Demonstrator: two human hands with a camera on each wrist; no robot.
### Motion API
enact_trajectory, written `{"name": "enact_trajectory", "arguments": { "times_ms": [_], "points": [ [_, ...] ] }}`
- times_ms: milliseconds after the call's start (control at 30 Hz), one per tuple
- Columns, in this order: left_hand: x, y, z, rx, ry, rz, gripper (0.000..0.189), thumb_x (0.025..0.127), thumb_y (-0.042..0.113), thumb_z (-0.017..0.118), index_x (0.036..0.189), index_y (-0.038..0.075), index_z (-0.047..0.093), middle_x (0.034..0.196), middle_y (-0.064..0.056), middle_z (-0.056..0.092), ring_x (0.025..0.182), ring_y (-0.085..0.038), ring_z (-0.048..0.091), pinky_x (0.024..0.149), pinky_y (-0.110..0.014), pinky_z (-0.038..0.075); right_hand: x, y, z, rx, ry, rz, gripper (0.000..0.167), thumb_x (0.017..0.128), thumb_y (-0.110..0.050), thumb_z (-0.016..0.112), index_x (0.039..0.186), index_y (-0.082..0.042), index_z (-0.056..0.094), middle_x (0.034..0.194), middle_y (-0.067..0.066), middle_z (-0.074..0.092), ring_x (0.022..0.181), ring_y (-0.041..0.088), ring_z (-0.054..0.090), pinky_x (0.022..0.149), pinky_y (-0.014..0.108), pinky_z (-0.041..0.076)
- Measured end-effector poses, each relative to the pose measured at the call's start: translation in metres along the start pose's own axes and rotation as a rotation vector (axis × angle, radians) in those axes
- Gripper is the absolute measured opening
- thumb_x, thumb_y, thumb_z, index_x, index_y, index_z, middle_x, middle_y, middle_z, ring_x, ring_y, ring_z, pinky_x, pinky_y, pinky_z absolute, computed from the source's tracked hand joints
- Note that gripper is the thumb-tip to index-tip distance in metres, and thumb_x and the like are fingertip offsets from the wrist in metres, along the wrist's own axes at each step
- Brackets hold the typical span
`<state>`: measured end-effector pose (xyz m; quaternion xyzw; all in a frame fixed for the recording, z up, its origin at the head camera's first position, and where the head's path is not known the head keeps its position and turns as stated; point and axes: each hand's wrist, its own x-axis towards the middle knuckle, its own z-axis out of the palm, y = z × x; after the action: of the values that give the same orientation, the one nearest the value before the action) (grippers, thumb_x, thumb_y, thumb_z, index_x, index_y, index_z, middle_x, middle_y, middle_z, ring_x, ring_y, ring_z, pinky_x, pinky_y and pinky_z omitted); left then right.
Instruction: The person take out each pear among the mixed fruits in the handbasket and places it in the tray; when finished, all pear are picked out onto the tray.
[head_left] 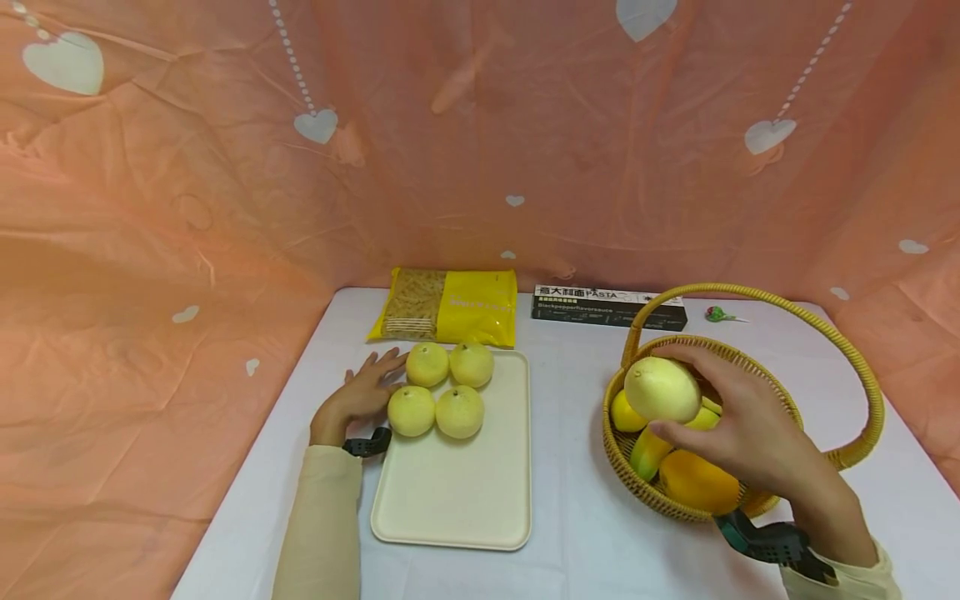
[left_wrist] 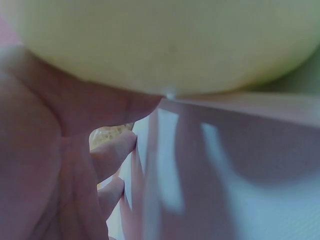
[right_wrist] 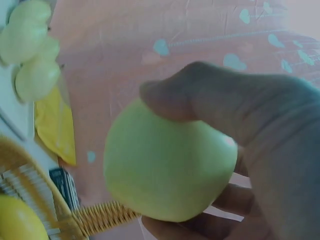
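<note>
My right hand (head_left: 738,417) grips a round pale-yellow pear (head_left: 660,390) between thumb and fingers, over the wicker basket (head_left: 622,467). In the right wrist view the same pear (right_wrist: 167,165) fills the middle, with the thumb across its top. Beneath it in the basket are a yellow lemon-like fruit (head_left: 627,413), a green-yellow banana (head_left: 649,452) and an orange-yellow mango-like fruit (head_left: 697,482). Several similar pears (head_left: 460,412) sit grouped on the upper part of a cream tray (head_left: 453,500). Beside them, at the tray's left edge, my left hand (head_left: 365,392) lies with fingers extended, its thumb close under a pear (left_wrist: 170,45).
A yellow bag of pasta (head_left: 480,308) lies behind the tray. To its right stands a dark pasta box (head_left: 609,308), with a small wrapped lollipop (head_left: 717,313) farther right. The basket's tall handle (head_left: 840,342) arches above the table. Orange cloth hangs around the table.
</note>
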<state>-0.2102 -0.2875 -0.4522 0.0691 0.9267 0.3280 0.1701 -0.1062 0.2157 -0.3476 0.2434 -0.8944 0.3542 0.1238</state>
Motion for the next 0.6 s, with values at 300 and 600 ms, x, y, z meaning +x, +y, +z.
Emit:
{"name": "enact_trajectory", "arguments": {
  "times_ms": [300, 600],
  "points": [
    [0.0, 0.0, -0.001, -0.008, -0.002, -0.009, 0.064, 0.112, 0.023, 0.055, 0.172, 0.015, 0.037, 0.183, -0.019, 0.016, 0.17, -0.049, -0.006, 0.124, -0.082, -0.015, 0.008, -0.015, 0.029, 0.17, -0.047, -0.046, 0.077, 0.08, -0.013, 0.1, 0.147, -0.017, 0.063, 0.136, 0.003, 0.069, 0.112, 0.004, 0.068, 0.093, 0.012, 0.058],
    [0.001, -0.001, 0.001, -0.007, 0.001, -0.007, 0.063, 0.112, 0.022, 0.054, 0.172, 0.014, 0.037, 0.184, -0.019, 0.016, 0.17, -0.049, -0.005, 0.124, -0.082, -0.015, 0.022, -0.027, 0.065, 0.38, -0.134, -0.12, 0.073, 0.083, -0.009, 0.096, 0.147, -0.015, 0.061, 0.138, 0.002, 0.069, 0.113, 0.014, 0.072, 0.102, 0.019, 0.058]
  ]
}}
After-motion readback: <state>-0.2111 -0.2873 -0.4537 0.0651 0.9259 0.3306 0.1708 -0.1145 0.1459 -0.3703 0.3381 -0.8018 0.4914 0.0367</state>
